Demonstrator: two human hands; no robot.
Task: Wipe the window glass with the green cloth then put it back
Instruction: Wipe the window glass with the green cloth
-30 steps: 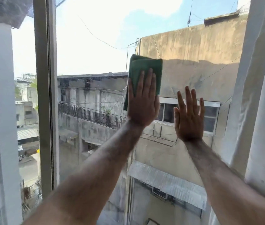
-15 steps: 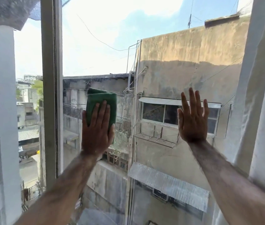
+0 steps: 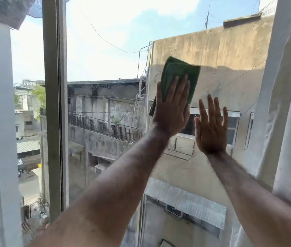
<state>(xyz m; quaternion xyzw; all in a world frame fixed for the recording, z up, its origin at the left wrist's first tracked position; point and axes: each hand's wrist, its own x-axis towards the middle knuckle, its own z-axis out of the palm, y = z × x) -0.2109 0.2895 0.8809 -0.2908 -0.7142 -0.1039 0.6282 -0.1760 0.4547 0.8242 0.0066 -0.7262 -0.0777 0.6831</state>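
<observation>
The window glass (image 3: 105,50) fills the middle of the head view, with buildings and sky behind it. A folded green cloth (image 3: 180,73) lies flat against the pane, right of centre and a little above the middle. My left hand (image 3: 172,107) presses it to the glass with a flat palm and straight fingers; the cloth's top and a lower left corner stick out. My right hand (image 3: 211,125) rests flat on the pane just to the right, fingers spread, holding nothing.
A grey vertical window frame (image 3: 54,104) stands at the left of the pane. A white curtain (image 3: 290,104) hangs along the right edge, close to my right forearm. Beyond the frame on the left is a white building wall.
My left hand slid the cloth down and left toward the frame, then back up and right to beside my right hand. The right hand stayed in place on the glass.
</observation>
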